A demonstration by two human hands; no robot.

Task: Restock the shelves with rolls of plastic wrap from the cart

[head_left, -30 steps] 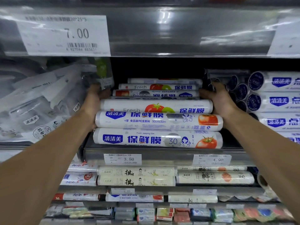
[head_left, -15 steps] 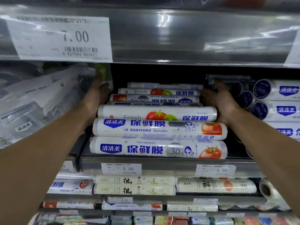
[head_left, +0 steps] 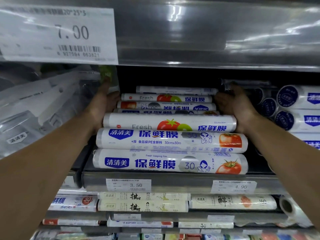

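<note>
Several white plastic wrap rolls lie crosswise in a stack [head_left: 170,135] on the middle shelf [head_left: 173,179], printed with blue text and tomatoes. The "Fresh" roll [head_left: 169,122] lies on top of the two front rolls, and more rolls sit behind it. My left hand [head_left: 102,101] presses flat against the left ends of the upper and rear rolls, fingers straight and pointing into the shelf. My right hand [head_left: 233,103] presses the same way on the right ends. Neither hand curls round a roll.
Bagged goods [head_left: 43,104] crowd the shelf to the left of the stack. Blue-capped rolls [head_left: 287,108] are stacked end-on to the right. The upper shelf edge carries a 7.00 price tag [head_left: 58,35]. More rolls fill the lower shelves [head_left: 143,201].
Both hands stay pressed against the ends of the stack. The view has come closer and the shelf sits lower in the frame. The rolls look slightly more squared up.
</note>
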